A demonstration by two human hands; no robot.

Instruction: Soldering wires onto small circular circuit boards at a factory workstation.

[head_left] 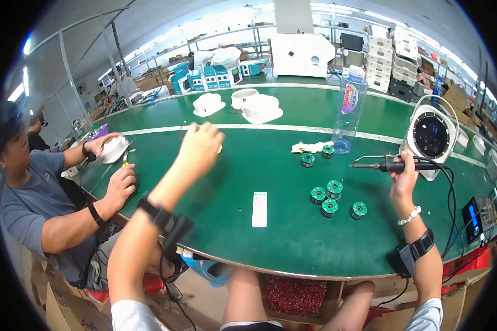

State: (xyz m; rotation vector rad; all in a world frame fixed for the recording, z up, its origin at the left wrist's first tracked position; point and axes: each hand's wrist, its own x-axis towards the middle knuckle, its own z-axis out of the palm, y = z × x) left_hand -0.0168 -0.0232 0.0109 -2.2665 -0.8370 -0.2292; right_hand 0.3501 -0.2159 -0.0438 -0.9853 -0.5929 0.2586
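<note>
My left hand (202,148) reaches over the green table, fingers curled down. A thin reddish wire shows beside it, and a small pale thing peeks out under its edge; its grip is mostly hidden. Held in my right hand (404,179) is a soldering iron (389,165), tip pointing left, with a thin bent metal tube above it and a black cord trailing right. Left of the iron, several small coils topped with round green circuit boards (334,188) stand on the table (215,220). Two more sit farther back, near a crumpled white strip (312,147).
A tall clear bottle (348,113) stands behind the coils. White housings (262,109) lie at the back. A white device with a dark round face (431,135) and a control box (472,219) are right. A white card (259,209) lies mid-table. At left, a co-worker (44,204) handles a white part.
</note>
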